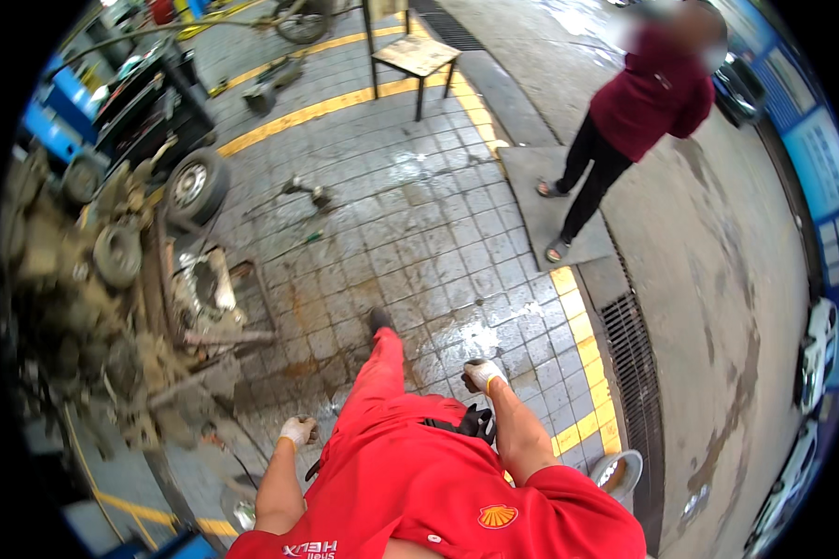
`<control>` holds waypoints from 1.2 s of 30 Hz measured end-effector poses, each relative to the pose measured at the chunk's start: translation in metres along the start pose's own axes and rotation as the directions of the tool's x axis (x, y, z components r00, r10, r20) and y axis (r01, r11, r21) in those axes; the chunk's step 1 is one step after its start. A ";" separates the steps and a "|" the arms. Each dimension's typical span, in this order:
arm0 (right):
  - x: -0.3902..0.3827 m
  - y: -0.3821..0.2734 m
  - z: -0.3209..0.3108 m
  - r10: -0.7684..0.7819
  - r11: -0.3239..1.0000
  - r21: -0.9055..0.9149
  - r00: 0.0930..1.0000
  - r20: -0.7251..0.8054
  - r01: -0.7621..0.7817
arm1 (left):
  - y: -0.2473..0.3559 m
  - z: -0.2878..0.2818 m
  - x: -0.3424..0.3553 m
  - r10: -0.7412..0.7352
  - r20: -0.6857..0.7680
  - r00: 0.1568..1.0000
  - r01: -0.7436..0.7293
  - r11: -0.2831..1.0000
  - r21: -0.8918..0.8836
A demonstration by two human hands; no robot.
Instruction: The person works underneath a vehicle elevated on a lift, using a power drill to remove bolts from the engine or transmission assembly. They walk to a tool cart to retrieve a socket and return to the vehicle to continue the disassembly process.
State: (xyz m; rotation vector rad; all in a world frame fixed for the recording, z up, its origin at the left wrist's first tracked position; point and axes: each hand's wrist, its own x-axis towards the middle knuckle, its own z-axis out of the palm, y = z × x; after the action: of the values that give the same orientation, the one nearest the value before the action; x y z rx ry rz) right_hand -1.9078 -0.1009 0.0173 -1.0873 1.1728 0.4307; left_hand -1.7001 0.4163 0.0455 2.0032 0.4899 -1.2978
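Note:
My left hand (298,430), in a whitish work glove, hangs beside my left hip with its fingers curled in. I see nothing in it. On the right, my right hand (481,374) wears a similar glove, dirty at the fingers, and is closed in a loose fist in front of my hip. No object shows in that one either. Both arms are bent at my sides and touch nothing. Nearest the left hand is a heap of greasy vehicle parts (121,359) with a rusty metal frame (228,337). Beneath me one dark shoe (379,320) steps forward on the tiles.
A wheel (196,186), a metal part (306,191) and a green-handled tool (309,239) lie ahead. Farther off stand a black tool cart (144,112) and a chair (415,56). Another person (648,102) stands right, near a drain grating (632,359). A metal ring (632,470) lies by my right side.

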 end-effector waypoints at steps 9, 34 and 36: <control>0.004 -0.059 -0.034 0.214 0.964 0.210 0.949 -0.231 -0.166 | 0.267 -0.052 0.113 0.284 0.159 0.946 -0.315 0.919 0.235; -0.105 -0.804 -0.202 -0.894 -0.386 0.679 -0.072 -0.441 0.624 | 0.554 -0.114 0.205 0.285 -0.001 0.959 -0.259 0.873 0.413; -0.034 -0.811 -0.171 -0.992 -0.063 0.891 -0.124 -0.007 0.450 | 0.549 -0.123 0.202 0.221 -0.056 0.974 -0.196 0.937 0.290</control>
State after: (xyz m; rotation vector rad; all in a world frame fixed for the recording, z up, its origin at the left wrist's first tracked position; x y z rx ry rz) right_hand -1.3903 -0.6103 0.4182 -0.6189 -0.4445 -0.6650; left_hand -1.1854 0.1154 0.0847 2.2855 0.1276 -1.2049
